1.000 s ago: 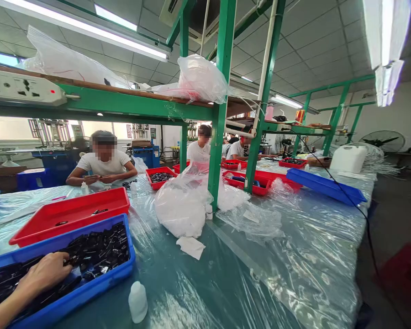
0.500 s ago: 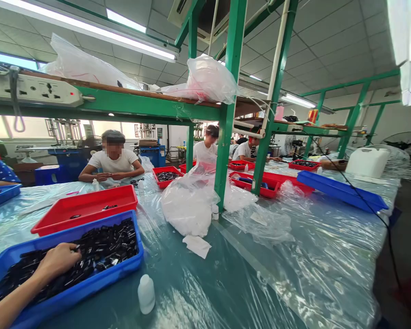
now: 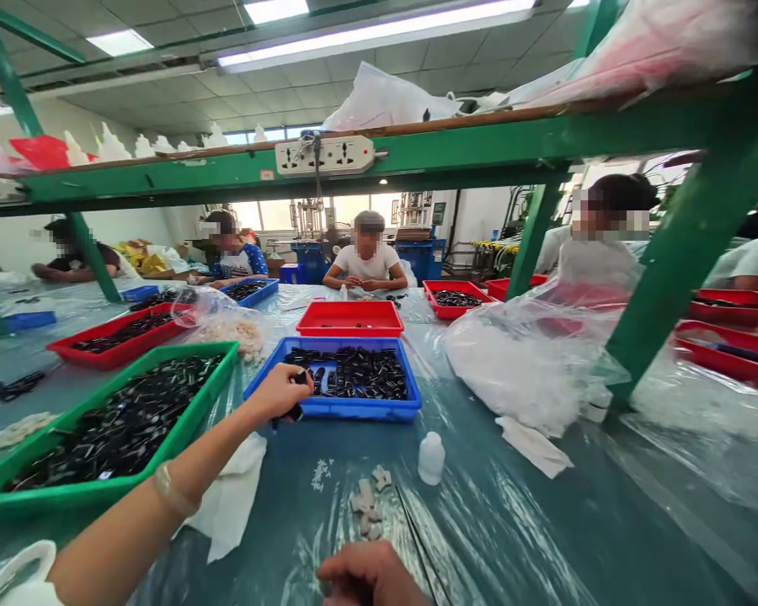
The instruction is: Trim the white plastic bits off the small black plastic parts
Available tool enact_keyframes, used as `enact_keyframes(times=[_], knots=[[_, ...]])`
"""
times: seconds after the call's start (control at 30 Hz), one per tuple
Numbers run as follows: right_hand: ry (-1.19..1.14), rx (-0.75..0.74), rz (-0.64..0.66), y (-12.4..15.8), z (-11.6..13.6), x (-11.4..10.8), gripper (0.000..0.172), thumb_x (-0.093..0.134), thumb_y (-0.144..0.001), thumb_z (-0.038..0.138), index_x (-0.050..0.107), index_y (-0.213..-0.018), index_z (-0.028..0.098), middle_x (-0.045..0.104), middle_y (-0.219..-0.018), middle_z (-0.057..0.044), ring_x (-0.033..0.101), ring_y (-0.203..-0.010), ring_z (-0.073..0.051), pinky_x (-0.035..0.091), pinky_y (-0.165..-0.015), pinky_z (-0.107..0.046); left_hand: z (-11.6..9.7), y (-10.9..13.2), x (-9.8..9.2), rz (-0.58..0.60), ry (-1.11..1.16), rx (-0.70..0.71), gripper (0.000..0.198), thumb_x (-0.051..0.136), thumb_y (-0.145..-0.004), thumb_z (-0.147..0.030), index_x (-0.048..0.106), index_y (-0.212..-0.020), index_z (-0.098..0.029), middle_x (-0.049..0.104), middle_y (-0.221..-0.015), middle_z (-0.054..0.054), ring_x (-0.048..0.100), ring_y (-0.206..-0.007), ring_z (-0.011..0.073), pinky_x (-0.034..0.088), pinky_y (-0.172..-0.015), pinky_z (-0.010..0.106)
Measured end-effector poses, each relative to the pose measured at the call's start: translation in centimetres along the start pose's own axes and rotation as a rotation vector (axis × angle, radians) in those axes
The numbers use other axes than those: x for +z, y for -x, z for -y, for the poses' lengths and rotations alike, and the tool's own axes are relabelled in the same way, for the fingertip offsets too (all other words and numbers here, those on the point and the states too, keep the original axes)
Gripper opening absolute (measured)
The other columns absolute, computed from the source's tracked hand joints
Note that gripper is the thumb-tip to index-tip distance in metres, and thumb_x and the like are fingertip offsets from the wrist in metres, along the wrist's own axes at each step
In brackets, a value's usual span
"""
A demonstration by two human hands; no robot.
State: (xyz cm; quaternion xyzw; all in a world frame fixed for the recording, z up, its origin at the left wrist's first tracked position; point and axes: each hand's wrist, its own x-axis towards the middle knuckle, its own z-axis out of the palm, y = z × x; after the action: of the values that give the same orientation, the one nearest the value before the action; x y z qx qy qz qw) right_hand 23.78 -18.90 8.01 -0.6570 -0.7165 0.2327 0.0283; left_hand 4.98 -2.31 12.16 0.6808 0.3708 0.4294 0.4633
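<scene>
My left hand (image 3: 283, 392) is closed around several small glossy black pieces (image 3: 296, 412), over the near left corner of a blue tray (image 3: 354, 412). More black pieces (image 3: 372, 370) fill that tray. At the bottom edge my right hand (image 3: 376, 574) hovers low over the table, its fingers loosely bent and apart, with no object visible in them; part of it is cut off. Just beyond it lie small pale grey pieces (image 3: 365, 502), with long thin dark tweezers (image 3: 420, 539) beside them. A white bottle (image 3: 431, 459) stands to the right.
A green tray (image 3: 224, 374) of black pieces is at left, next to white paper (image 3: 237, 497). Behind the blue tray sits a red tray (image 3: 350, 320). Plastic bags (image 3: 518, 362) lie by a green post (image 3: 663, 295) at right. A co-worker (image 3: 366, 261) sits opposite.
The view has swung left and down. My left hand has lifted from among the black pieces to the tray's near edge, holding several. My right hand has come into view.
</scene>
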Motion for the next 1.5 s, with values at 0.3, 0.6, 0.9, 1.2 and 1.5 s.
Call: enact_keyframes(times=[0.3, 0.6, 0.9, 1.2, 1.5], knots=[[0.112, 0.178, -0.105, 1.6, 2.9, 0.1, 0.046, 0.039, -0.071, 0.040, 0.051, -0.108, 0.016, 0.049, -0.089, 0.001, 0.032, -0.063, 0.020, 0.022, -0.057, 0.015, 6.7, 5.1, 3.8, 0.032, -0.102, 0.005, 0.038, 0.045, -0.058, -0.038, 0.063, -0.085, -0.019, 0.058, -0.089, 0.000, 0.042, -0.063, -0.0036, 0.030, -0.055, 0.007], [0.127, 0.159, -0.145, 1.8, 3.2, -0.2, 0.047, 0.039, -0.072, 0.042, 0.052, -0.108, 0.015, 0.050, -0.090, 0.001, 0.035, -0.067, 0.021, 0.024, -0.063, 0.016, 6.9, 6.0, 2.3, 0.161, -0.085, -0.032, 0.074, 0.033, -0.057, -0.070, 0.044, -0.120, -0.033, 0.058, -0.078, -0.001, 0.045, -0.049, -0.0001, 0.035, -0.045, 0.011], [0.124, 0.133, -0.133, 1.7, 3.1, -0.3, 0.046, 0.038, -0.072, 0.044, 0.054, -0.104, 0.015, 0.050, -0.089, 0.001, 0.035, -0.067, 0.021, 0.024, -0.063, 0.015, 6.9, 5.0, 1.3, 0.159, -0.292, -0.017, 0.053, 0.029, -0.068, -0.045, 0.041, -0.120, -0.040, 0.061, -0.096, -0.002, 0.039, -0.045, -0.0044, 0.029, -0.049, 0.008], [0.140, 0.089, -0.116, 1.7, 3.4, 0.1, 0.043, 0.036, -0.072, 0.044, 0.054, -0.101, 0.018, 0.050, -0.083, 0.003, 0.031, -0.061, 0.020, 0.019, -0.055, 0.013, 6.3, 5.6, 2.7, -0.006, -0.547, 0.010, 0.051, 0.028, -0.069, -0.042, 0.038, -0.119, -0.042, 0.042, -0.119, 0.005, 0.051, -0.102, 0.0178, 0.040, -0.097, 0.046], [0.179, 0.088, -0.143, 1.8, 3.4, 0.2, 0.040, 0.037, -0.073, 0.041, 0.055, -0.101, 0.020, 0.050, -0.084, 0.005, 0.032, -0.063, 0.021, 0.018, -0.058, 0.014, 6.1, 3.8, 5.5, 0.134, -0.686, 0.216, 0.040, 0.023, -0.071, -0.014, 0.057, -0.093, -0.012, 0.052, -0.105, 0.008, 0.040, -0.113, 0.0142, 0.040, -0.100, 0.048]])
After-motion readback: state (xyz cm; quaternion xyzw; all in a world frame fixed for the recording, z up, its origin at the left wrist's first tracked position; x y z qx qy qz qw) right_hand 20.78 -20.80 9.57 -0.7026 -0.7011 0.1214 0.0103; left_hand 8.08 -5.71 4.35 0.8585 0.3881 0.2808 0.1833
